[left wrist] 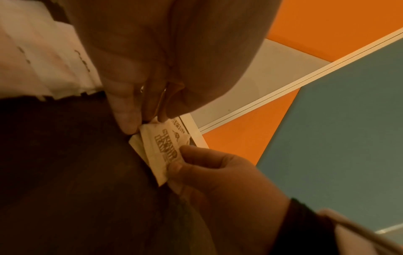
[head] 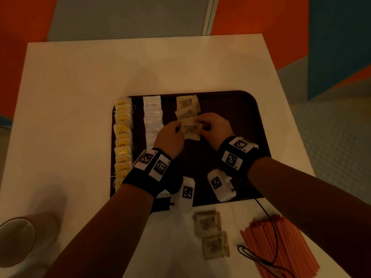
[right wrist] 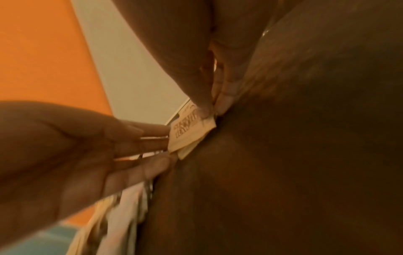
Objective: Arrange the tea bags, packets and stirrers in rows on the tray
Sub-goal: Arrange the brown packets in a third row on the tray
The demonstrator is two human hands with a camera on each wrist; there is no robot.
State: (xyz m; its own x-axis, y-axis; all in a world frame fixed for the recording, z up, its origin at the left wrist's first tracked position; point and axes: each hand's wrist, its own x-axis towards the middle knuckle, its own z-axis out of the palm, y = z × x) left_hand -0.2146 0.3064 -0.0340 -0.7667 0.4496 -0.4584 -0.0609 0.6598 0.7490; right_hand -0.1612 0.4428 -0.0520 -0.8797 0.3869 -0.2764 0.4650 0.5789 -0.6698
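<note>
On the dark tray (head: 236, 109) a brown sugar packet (head: 190, 129) is held low between both hands, just below two brown packets (head: 186, 103) that lie in a column. My left hand (head: 177, 129) pinches its left edge, and my right hand (head: 202, 127) pinches its right edge. The left wrist view shows the printed packet (left wrist: 161, 150) between my left hand (left wrist: 144, 124) and my right hand (left wrist: 179, 160). In the right wrist view my right hand (right wrist: 209, 112) nips the packet (right wrist: 187, 131). A row of yellow tea bags (head: 122, 141) and a row of white packets (head: 153, 117) fill the tray's left side.
Two more brown packets (head: 208, 224) lie on the white table (head: 80, 77) in front of the tray. A bundle of orange stirrers (head: 281, 249) sits at the front right under a black cord. A cup (head: 16, 239) stands at the front left.
</note>
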